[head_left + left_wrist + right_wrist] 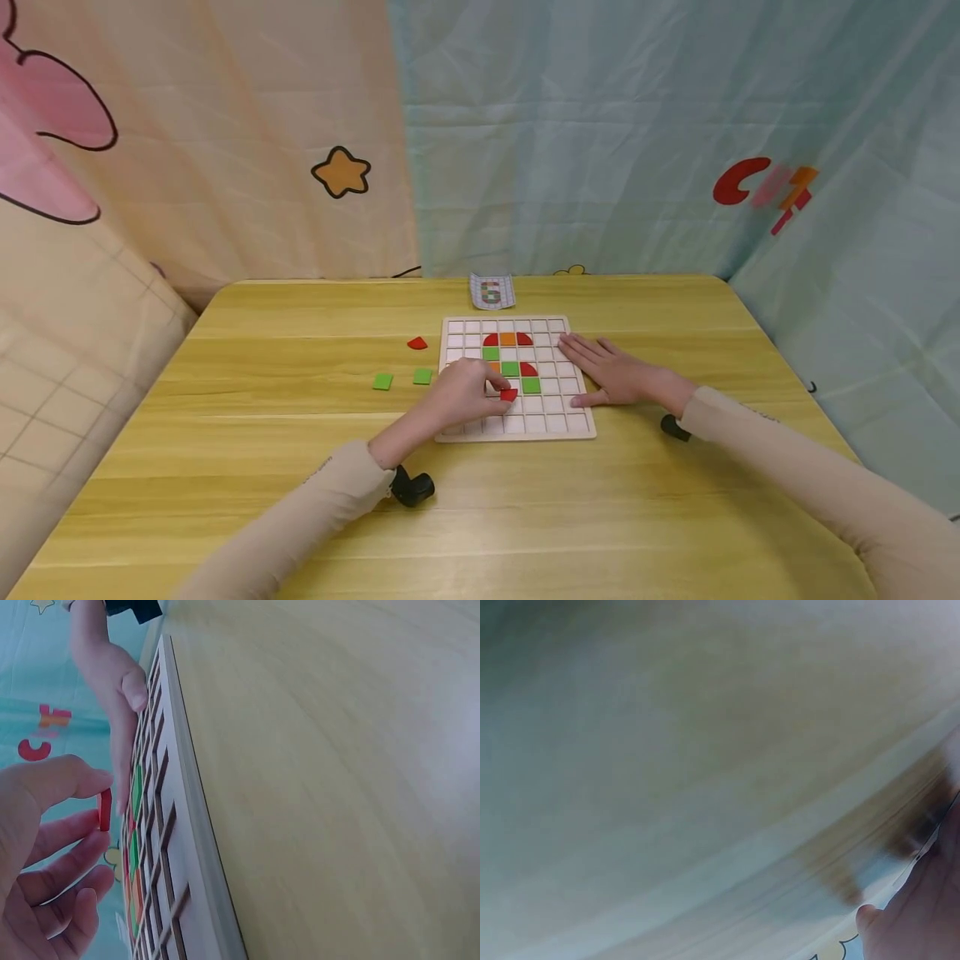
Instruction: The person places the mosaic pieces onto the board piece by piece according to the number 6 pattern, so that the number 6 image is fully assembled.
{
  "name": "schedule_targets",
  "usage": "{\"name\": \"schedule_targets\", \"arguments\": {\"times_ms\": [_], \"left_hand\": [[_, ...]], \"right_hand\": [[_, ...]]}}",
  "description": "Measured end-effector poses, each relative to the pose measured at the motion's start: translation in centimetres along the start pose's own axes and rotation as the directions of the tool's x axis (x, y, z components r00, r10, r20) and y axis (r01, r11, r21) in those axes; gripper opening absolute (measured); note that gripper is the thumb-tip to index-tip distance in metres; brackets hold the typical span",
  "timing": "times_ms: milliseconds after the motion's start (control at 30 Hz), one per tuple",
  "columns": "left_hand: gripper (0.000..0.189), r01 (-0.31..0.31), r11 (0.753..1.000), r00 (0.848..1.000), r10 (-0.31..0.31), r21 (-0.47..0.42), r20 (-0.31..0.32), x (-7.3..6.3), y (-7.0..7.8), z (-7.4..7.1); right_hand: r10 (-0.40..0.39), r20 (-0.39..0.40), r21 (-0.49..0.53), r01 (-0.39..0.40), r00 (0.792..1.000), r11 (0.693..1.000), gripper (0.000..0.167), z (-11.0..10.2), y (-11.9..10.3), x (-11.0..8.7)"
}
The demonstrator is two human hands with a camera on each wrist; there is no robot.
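Note:
A pale grid board (555, 427) lies on the table, with red, orange and green tiles set in several of its cells. My left hand (467, 392) is over the board's lower middle, pinching a red tile (509, 395) between thumb and fingertips. In the left wrist view that red tile (105, 809) stands on edge, raised off the board. Spread flat, my right hand (618, 373) rests on the board's right edge with its fingers straight. The right wrist view catches only part of the right hand (919, 907).
Left of the board lie a red quarter-round tile (417, 342) and two green square tiles, one nearer (422, 377) and one farther (382, 382). A small printed pattern card (492, 292) sits behind the board. Curtains (600, 150) hang beyond the wooden table (525, 517).

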State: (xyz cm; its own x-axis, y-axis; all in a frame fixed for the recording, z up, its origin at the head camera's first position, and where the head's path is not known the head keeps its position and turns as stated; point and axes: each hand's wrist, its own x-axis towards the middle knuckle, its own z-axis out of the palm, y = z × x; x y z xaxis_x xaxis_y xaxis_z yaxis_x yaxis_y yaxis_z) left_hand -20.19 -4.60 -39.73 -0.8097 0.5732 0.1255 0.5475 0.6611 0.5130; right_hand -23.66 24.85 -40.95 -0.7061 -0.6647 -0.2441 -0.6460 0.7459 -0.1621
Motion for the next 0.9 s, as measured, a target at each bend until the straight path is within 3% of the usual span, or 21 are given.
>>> {"name": "schedule_targets", "arguments": {"times_ms": [233, 433, 900], "left_hand": [[0.02, -0.024, 1.0, 1.0, 0.024, 0.009, -0.002, 1.0, 1.4, 1.2], [0.017, -0.005, 1.0, 1.0, 0.005, 0.003, 0.001, 1.7, 2.3, 2.1], [0.018, 0.003, 1.0, 1.0, -0.003, 0.029, 0.003, 2.3, 2.3, 3.0]], "right_hand": [[0.004, 0.0, 0.009, -0.004, 1.0, 1.0, 0.095, 0.0, 0.0, 0.0], [0.007, 0.009, 0.004, -0.007, 1.0, 1.0, 0.095, 0.3, 0.2, 0.2], [-0.009, 0.01, -0.007, 0.009, 1.0, 1.0, 0.094, -0.1, 0.3, 0.2]]}}
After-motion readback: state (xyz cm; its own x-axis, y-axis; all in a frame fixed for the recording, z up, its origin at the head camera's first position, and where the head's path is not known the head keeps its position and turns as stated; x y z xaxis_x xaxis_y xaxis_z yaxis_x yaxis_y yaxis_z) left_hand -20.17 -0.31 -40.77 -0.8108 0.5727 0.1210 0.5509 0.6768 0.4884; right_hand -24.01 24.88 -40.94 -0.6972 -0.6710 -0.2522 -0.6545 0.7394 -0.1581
